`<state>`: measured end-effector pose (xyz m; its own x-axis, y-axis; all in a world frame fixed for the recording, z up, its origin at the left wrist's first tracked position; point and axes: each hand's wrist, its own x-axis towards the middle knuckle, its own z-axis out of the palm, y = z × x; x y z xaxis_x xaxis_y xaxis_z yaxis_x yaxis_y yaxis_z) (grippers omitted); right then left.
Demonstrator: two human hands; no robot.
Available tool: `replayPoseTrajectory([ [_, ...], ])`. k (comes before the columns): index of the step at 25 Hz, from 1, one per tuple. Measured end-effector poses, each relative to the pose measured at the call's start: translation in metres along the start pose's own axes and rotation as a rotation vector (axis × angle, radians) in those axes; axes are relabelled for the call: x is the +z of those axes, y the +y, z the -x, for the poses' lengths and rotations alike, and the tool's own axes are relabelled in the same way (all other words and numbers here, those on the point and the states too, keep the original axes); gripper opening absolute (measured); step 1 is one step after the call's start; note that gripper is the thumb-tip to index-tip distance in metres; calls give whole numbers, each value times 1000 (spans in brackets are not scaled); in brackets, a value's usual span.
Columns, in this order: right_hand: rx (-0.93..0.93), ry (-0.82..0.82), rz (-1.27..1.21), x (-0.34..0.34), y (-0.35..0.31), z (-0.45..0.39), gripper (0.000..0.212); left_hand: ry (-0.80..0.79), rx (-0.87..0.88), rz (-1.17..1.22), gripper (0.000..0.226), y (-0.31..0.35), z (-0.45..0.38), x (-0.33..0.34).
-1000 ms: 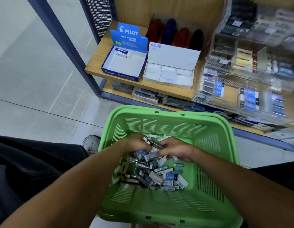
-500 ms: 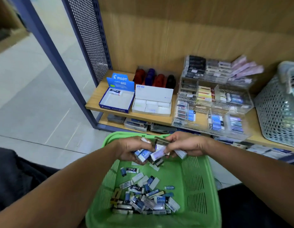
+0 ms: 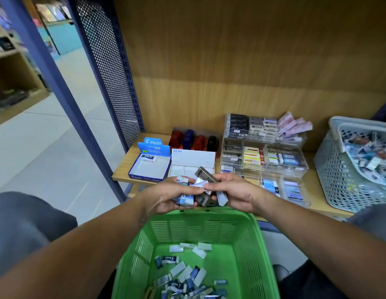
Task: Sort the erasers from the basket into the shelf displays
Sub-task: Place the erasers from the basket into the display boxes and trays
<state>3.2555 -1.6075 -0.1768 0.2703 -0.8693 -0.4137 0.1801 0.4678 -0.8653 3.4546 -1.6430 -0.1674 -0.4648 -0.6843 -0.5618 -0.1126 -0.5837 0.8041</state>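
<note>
Left hand [image 3: 166, 196], right hand [image 3: 235, 194]: fingers curled, each gripping several erasers [image 3: 200, 190], count unclear, above one green basket [image 3: 246, 244]; two open display boxes: Pilot box [image 3: 148, 169], white box [image 3: 193, 162].

Stationery shop, wooden retail shelf [image 3: 317, 203] at 12 o'clock, blue Pilot display box [image 3: 149, 167], clear acrylic trays [image 3: 263, 156] of packaged stock, further stocked shelving [image 3: 12, 87] at 10 o'clock

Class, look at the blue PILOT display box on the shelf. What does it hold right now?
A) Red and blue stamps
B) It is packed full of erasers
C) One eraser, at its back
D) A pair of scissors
C: the blue PILOT box shows a bare white floor with one sleeved eraser lying against its back wall.
</note>
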Motion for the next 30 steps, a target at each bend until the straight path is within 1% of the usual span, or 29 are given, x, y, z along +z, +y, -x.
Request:
replayPoseTrajectory([
  [3, -9, 20, -115, -6, 9, -1, 26, 35, 25, 17, 30, -9, -4, 3],
  [5, -10, 57, -184, -8, 17, -1, 22, 35, 26, 34, 34, -13, -5, 2],
  [7, -5, 115, -163, -6, 23, -2, 20, 28, 19, 37, 37, -18, -5, -2],
  [9, -13, 190, -140, -6, 26, -7, 22, 42, 8, 55, 35, -23, -5, -8],
  [12, -79, 280, -146, -9, 26, -14, 23, 67, 20, 100, 31, -27, -5, -17],
  [13, -95, 283, -168, -10, 23, -15, 23, 88, 27, 130, 30, -26, -6, -20],
  [15, -115, 204, -173, -11, 18, -13, 25, 121, 52, 186, 25, -23, -10, -22],
  [17, -98, 89, -88, -7, 13, -8, 26, 128, 70, 234, 24, -19, -12, -21],
  [19, -49, 33, -22, -6, 11, -7, 26, 108, 80, 225, 25, -18, -14, -18],
  [23, 24, 97, 21, -12, 12, -7, 12, 68, 78, 138, 27, -20, -14, -12],
  [27, 56, 178, 152, -13, 15, -11, 16, 51, 101, 79, 33, -22, -17, -6],
  [30, 54, 228, 212, -12, 15, -15, 17, 83, 114, 85, 35, -23, -21, -1],
])
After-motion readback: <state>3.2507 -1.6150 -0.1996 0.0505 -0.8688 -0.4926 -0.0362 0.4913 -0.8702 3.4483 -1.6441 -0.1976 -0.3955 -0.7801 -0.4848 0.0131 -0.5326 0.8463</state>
